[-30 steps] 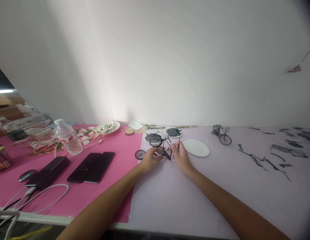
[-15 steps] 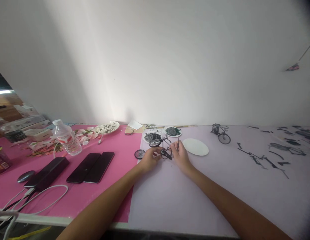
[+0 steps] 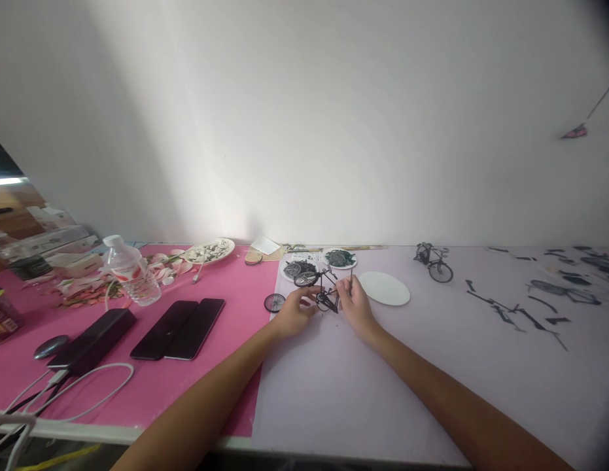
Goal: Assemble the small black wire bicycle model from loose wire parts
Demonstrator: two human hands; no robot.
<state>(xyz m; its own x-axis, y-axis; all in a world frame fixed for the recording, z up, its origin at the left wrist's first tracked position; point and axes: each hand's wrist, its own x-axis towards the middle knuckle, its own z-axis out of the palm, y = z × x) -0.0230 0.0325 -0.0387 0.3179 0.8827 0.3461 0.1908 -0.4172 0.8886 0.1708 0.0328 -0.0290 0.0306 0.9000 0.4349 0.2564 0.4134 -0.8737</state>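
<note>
Between my hands is a small black model bicycle, tilted, with one spoked wheel on its far left end. My left hand is closed on its lower left side. My right hand pinches it from the right, and a thin dark piece sticks up from those fingers; I cannot make out what it is. A loose black wheel lies just left of my left hand. Behind the bicycle stand a white plate of black wheels and a white plate of dark green parts.
A bare white plate lies right of my hands. Farther right are a finished model bicycle and scattered black parts. On the pink left side are two phones, a power bank, cables and a water bottle.
The model bicycle has shifted and turned very slightly in my fingers. Both hands keep nearly the same place, and the things around them have not moved.
</note>
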